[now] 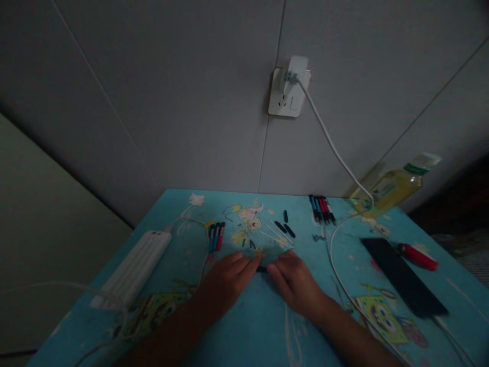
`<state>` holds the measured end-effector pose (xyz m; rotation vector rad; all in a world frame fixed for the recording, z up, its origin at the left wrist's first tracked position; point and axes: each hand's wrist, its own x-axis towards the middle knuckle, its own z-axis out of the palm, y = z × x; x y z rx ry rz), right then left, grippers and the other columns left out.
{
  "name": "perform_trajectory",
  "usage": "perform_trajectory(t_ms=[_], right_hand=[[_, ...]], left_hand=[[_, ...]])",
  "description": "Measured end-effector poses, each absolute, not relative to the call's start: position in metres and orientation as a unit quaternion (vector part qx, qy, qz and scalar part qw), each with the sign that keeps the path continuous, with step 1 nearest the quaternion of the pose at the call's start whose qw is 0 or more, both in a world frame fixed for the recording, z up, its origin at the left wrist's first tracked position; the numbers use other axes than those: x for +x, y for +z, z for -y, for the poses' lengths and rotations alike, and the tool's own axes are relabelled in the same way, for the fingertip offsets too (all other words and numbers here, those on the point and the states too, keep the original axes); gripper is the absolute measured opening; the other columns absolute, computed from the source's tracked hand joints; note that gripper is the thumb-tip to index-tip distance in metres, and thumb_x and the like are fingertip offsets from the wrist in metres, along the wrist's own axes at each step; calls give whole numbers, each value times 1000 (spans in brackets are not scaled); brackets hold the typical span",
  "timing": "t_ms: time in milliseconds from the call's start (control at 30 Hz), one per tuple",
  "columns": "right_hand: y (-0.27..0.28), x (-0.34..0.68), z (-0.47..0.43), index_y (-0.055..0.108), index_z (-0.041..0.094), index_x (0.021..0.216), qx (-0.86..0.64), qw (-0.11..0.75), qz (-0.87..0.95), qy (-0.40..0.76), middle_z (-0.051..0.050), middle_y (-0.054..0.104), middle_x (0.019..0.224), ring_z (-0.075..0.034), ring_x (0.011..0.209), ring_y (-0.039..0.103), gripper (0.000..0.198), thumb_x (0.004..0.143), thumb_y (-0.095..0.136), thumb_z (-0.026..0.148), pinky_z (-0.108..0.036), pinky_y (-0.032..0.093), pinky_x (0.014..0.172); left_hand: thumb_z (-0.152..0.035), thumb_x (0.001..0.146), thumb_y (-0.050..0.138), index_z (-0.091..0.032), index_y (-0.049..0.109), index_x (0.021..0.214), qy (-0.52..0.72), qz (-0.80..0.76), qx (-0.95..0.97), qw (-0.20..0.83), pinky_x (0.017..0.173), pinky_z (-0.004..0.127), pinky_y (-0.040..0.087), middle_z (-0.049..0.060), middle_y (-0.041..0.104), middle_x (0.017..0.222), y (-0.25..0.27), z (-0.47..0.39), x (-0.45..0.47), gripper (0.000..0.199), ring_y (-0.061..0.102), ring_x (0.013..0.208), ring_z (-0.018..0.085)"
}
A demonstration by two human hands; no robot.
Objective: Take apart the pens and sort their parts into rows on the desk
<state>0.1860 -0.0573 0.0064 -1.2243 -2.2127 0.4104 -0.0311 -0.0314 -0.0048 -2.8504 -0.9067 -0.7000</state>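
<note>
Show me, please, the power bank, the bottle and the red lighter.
power bank (134, 268), head view, middle of its ribbed white top.
bottle (393, 188), head view, middle of its yellowish body.
red lighter (418, 257), head view, middle of its red body.

The room is dim, with a grey panelled wall (171, 102) crossed by thin seams rising behind a small table (252, 326) covered in a bright blue cartoon print. A white socket (283, 99) sits on the wall above the table, with a white plug (297, 69) in it and a white cable (332, 148) running down. A paler panel (42, 229) stands at the left.
</note>
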Motion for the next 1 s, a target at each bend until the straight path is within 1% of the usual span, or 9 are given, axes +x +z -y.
perform_trajectory(t_ms=[67,133,267,367,533,700,767,833,1000], right_hand=[[5,184,59,56,20,63,-471,279,814,192,1,57,56,-13,57,55,48,105,34,31,-29,42,69],[7,190,56,56,20,63,-487,272,806,198,2,58,57,-13,59,57,50,106,32,31,-27,42,69],[15,226,42,64,19,83,-630,235,740,36,-5,68,80,-19,74,63,33,102,43,36,-31,43,72],[19,258,32,66,19,91,-735,174,651,-73,-9,69,88,-22,78,65,24,98,48,35,-31,42,69],[12,278,30,64,20,98,-782,86,610,-90,-9,70,90,-22,74,68,19,95,54,36,-30,40,62],[6,283,28,64,18,92,-783,64,611,-98,-9,71,89,-24,75,67,16,94,54,30,-31,38,63],[8,282,26,66,18,89,-782,86,612,-85,-10,71,89,-25,75,67,16,93,53,28,-33,39,65],[13,274,27,67,18,90,-765,154,624,-34,-8,71,88,-24,74,67,17,93,54,29,-33,41,68],[22,228,37,69,21,90,-613,370,654,242,-3,72,89,-18,81,66,19,91,59,36,-27,46,73]], left_hand=[[-16,101,41,-10,56,127,-231,284,-930,42,75,35,54,7,68,88,-7,32,-32,31,64,84,21],[-17,101,42,-12,55,129,-231,294,-927,36,73,34,53,7,69,88,-12,31,-32,31,65,83,20],[-24,101,47,-20,58,123,-224,363,-905,3,66,30,51,3,70,85,-21,27,-30,26,68,74,18],[-26,101,46,-23,61,116,-225,390,-893,-12,68,28,51,3,72,87,-17,26,-30,22,69,74,17],[-27,102,43,-22,63,112,-238,394,-887,-34,70,26,50,3,71,86,-9,29,-29,24,69,77,16],[-29,102,41,-21,64,112,-246,395,-884,-41,71,26,51,3,71,85,-10,29,-29,26,68,76,16],[-31,102,41,-21,65,111,-245,395,-884,-42,71,27,51,4,71,84,-9,28,-28,27,68,76,16],[-31,102,41,-22,66,109,-241,397,-885,-44,71,26,51,4,71,83,-7,27,-27,28,68,76,16],[-31,102,41,-22,66,109,-233,411,-880,-51,72,26,52,3,71,83,-1,27,-27,27,68,76,15]])
